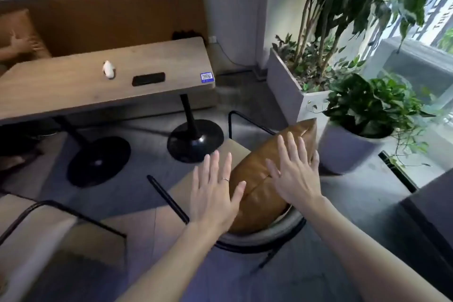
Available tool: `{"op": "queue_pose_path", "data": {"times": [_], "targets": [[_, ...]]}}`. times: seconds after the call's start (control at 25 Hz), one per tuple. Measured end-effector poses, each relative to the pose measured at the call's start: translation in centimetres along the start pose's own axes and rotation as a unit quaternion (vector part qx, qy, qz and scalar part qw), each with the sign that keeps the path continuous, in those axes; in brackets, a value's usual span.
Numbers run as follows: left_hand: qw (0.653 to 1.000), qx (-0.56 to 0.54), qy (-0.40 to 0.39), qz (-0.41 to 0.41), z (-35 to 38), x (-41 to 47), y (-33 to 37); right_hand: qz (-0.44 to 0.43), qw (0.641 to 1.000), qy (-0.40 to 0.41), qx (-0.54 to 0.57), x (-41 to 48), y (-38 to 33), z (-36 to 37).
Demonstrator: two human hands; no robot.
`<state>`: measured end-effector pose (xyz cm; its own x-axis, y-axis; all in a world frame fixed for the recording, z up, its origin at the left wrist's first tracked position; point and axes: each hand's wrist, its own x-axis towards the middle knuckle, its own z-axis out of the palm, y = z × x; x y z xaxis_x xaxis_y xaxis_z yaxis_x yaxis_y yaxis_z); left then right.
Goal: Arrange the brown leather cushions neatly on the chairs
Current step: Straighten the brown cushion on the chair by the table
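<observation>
At lower centre of the frame, we held left hand (215, 193) and right hand (295, 171) spread flat over one cushion (257, 193) seemingly already settled on its chair (259, 238); other chairs looked unfinished.

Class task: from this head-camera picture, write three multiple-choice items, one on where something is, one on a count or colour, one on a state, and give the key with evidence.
1. Where does the brown leather cushion nearest the camera rest?
A. on the floor
B. on the round chair with a black metal frame
C. on the wooden table

2. How many black round pedestal bases stand under the wooden table?
A. one
B. two
C. four

3. How are the left hand and right hand?
A. clenched in fists
B. each gripping a cup
C. open, fingers spread

Key: 1 B, the cushion leans in the chair's seat. 2 B, two bases show. 3 C, both palms lie flat over the cushion.
</observation>
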<state>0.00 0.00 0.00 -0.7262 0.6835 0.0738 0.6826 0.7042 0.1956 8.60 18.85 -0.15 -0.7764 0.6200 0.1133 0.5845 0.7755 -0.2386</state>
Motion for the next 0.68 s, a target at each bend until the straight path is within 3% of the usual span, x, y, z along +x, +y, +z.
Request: {"op": "queue_pose_path", "data": {"times": [0.16,0.24,0.32,0.4,0.48,0.56,0.64,0.68], "targets": [[0.995,-0.055,-0.07,-0.054,4.5,-1.3,1.1,0.012,0.999,-0.042,-0.01,-1.0,1.4,4.2],[0.988,-0.114,-0.06,-0.089,5.2,-1.1,1.3,-0.001,1.0,-0.014,0.015,-1.1,2.2,5.2],[0.961,-0.213,-0.018,-0.178,5.4,-0.9,1.5,0.023,0.997,0.029,0.068,-1.3,3.2,5.4],[0.873,-0.348,0.016,-0.34,5.6,-0.9,1.9,0.127,0.98,0.033,0.153,-1.8,4.6,5.9],[0.719,-0.477,0.018,-0.505,6.1,-1.3,2.4,0.242,0.943,-0.016,0.227,-2.4,6.4,6.5],[0.592,-0.57,0.013,-0.569,6.4,-1.6,2.4,0.331,0.893,-0.088,0.293,-2.8,7.8,7.3],[0.522,-0.633,0.027,-0.571,6.7,-1.4,2.1,0.41,0.809,-0.136,0.399,-2.9,8.4,8.3],[0.508,-0.644,0.034,-0.57,6.8,-1.2,2.1,0.431,0.778,-0.154,0.431,-3.1,8.4,9.0]]}}
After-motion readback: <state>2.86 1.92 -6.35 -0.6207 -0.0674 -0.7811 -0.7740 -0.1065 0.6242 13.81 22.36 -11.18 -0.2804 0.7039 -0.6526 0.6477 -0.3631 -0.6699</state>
